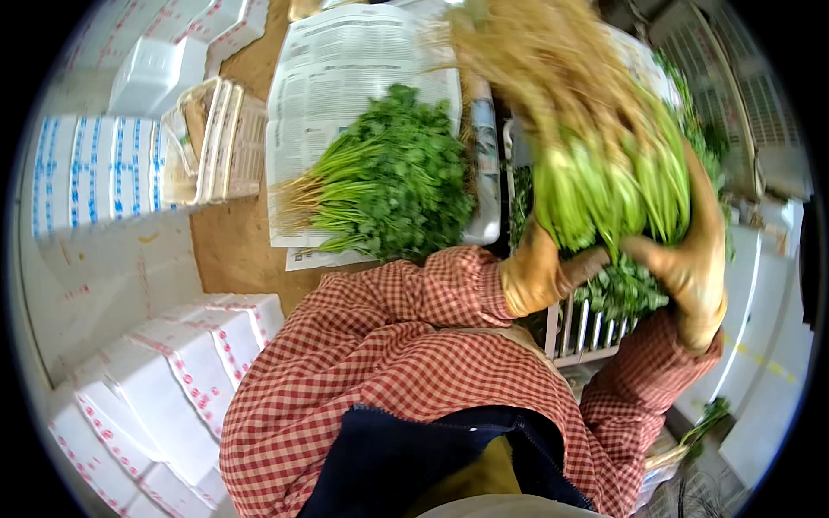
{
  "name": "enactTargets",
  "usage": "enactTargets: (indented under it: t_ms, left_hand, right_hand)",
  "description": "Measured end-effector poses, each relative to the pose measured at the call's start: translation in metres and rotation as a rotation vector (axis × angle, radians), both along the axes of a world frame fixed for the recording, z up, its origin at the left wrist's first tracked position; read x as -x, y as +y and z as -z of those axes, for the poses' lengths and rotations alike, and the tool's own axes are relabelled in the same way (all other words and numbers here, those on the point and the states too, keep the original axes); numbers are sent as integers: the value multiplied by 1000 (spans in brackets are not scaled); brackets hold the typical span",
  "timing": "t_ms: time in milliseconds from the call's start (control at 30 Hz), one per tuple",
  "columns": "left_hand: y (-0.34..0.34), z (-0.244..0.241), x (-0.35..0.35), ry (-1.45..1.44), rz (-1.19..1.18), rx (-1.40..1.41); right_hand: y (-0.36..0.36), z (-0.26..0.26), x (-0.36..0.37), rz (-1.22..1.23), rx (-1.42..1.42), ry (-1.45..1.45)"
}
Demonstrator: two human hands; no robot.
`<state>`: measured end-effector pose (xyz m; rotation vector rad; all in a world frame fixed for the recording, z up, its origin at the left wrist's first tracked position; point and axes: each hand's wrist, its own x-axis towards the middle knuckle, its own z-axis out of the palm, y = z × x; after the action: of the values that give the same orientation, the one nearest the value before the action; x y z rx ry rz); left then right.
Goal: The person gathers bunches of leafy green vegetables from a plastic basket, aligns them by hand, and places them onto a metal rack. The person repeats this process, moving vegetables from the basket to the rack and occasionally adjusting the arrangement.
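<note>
My left hand and my right hand, both in yellowish gloves, grip a thick bundle of rooted leafy greens from its two sides. The bundle's long brown roots point away from me and are blurred; its leaves hang below my hands. To the left, a heap of green leafy herbs like coriander lies on spread newspaper, roots towards the left. Beside the newspaper on the right is a white foam edge.
Several plastic baskets stand at the left beside white foam boxes with blue tape. More foam boxes with red marks are stacked lower left. A barred metal frame is below my hands, white panels at the right.
</note>
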<state>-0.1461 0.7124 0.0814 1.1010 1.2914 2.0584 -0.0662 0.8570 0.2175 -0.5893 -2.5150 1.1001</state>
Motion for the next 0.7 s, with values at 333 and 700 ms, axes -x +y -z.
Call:
enactTargets:
  t_ms: [333,700]
  left_hand:
    - [-73,80,130,-742,-212,360]
    - [-132,55,435,153,-669,920]
  right_hand:
    - [-11,196,304,-766,-305,-428]
    - [-76,91,237,-498,-647,-491]
